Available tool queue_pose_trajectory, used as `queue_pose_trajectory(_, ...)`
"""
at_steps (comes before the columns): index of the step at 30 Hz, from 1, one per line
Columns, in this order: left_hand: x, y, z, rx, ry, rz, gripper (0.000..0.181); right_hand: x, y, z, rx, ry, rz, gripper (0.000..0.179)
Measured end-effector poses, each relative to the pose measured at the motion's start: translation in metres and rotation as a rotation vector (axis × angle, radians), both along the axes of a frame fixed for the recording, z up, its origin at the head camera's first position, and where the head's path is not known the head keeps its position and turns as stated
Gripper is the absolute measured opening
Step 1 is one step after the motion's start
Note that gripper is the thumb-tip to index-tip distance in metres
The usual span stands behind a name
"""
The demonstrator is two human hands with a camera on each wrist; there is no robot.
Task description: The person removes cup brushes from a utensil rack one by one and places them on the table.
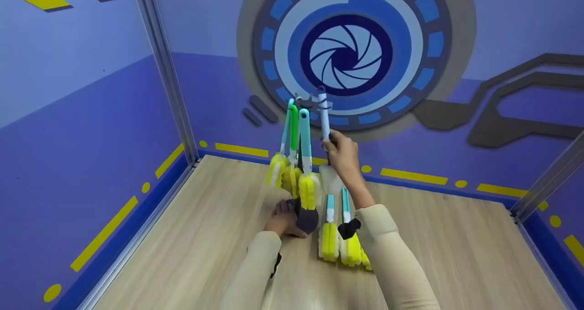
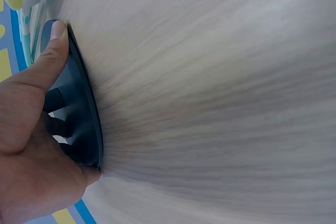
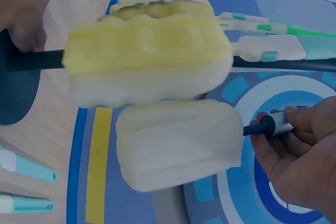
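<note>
My left hand grips the dark round base of a hanging stand, its thumb at the rim in the left wrist view. My right hand pinches the pale handle of a sponge brush whose white head hangs down beside the stand. The top of that handle is at the stand's dark hooks; whether it is hooked on I cannot tell. Brushes with a turquoise handle and a green handle hang there too, with yellow-and-white sponge heads.
On the wooden table, to the right of the base, lie a yellow sponge brush and another sponge brush. A further yellow sponge is partly hidden by my right sleeve. A patterned blue wall rises behind.
</note>
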State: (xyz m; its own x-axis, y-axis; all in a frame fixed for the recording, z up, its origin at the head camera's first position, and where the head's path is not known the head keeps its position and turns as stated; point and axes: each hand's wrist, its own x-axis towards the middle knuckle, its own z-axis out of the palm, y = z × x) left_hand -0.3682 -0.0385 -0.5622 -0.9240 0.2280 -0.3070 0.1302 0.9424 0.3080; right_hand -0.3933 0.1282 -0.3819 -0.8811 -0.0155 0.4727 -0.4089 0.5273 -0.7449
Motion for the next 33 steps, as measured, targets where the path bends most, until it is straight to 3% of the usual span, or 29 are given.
queue_pose_trajectory(9,0.0,-0.002,0.002,0.022,-0.006,-0.001,0.107,0.002,0.012,0.006,-0.018,0.003,-0.019,0.027)
queue_pose_trajectory(22,-0.002,-0.001,-0.001,0.016,-0.029,0.0,0.111,0.015,0.028,-0.004,-0.035,-0.034,-0.03,0.034)
queue_pose_trajectory(33,-0.003,0.0,0.001,-0.013,-0.062,-0.008,0.11,0.024,0.041,-0.016,-0.053,-0.012,-0.055,0.032)
